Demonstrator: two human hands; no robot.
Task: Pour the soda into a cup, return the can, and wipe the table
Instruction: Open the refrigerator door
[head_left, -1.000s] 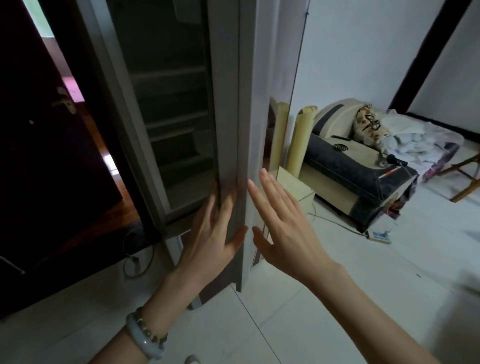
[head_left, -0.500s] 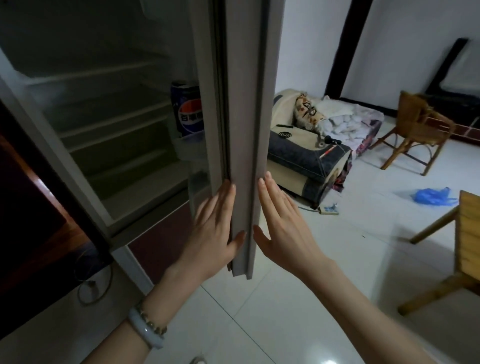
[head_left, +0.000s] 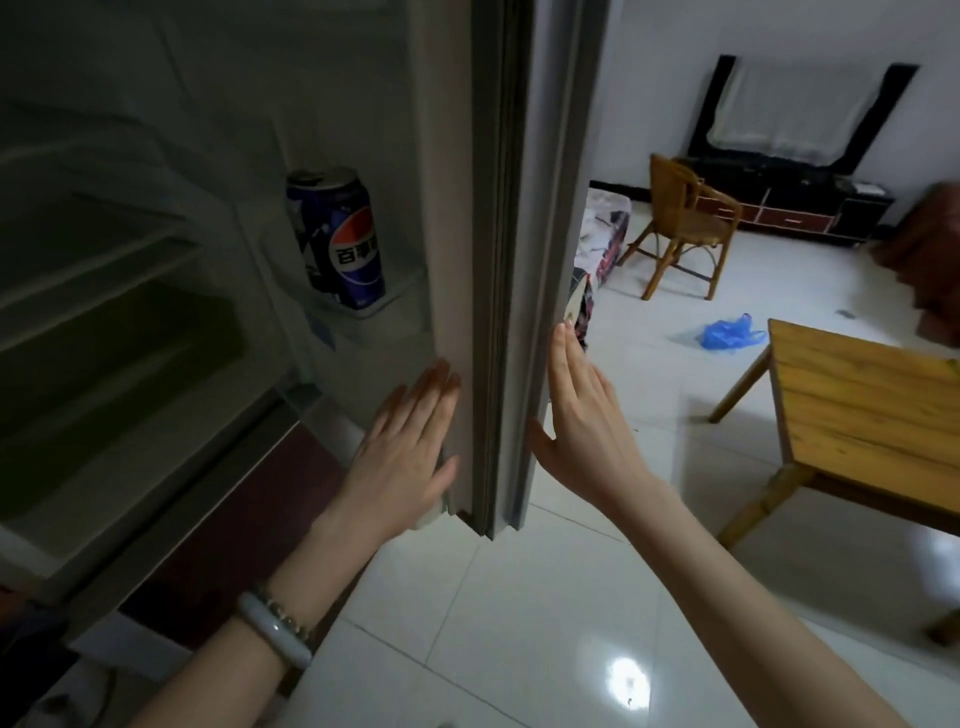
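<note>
nearest to you, your two forearms reach forward over the white tiled floor (head_left: 519, 623), and a pale bracelet (head_left: 275, 631) sits on your left wrist. your left hand (head_left: 402, 457) is released, the fingers straight and close together, and it lies flat on the inner side of the fridge door (head_left: 449, 208), low on it. your right hand (head_left: 587, 421) is also released, with straight fingers pointing up. it is at the outer side of the same door, and the palm seems to touch the door, but i cannot tell this for sure. the door stands open between the two hands, with its edge turned to you.

a little farther, the soda can (head_left: 340, 239) stands upright in the door shelf (head_left: 374, 317), on the inner side of the door, above your left hand and apart from it. it is blue with a round red, white and blue logo. to the left of it are the pale shelves (head_left: 104, 270) of the dark fridge.

on the right, a wooden table (head_left: 872, 415) stands near. farther, a blue plastic bag (head_left: 727, 332) lies on the floor, then comes a wooden chair (head_left: 685, 223), and far at the wall a dark low cabinet (head_left: 789, 200).
</note>
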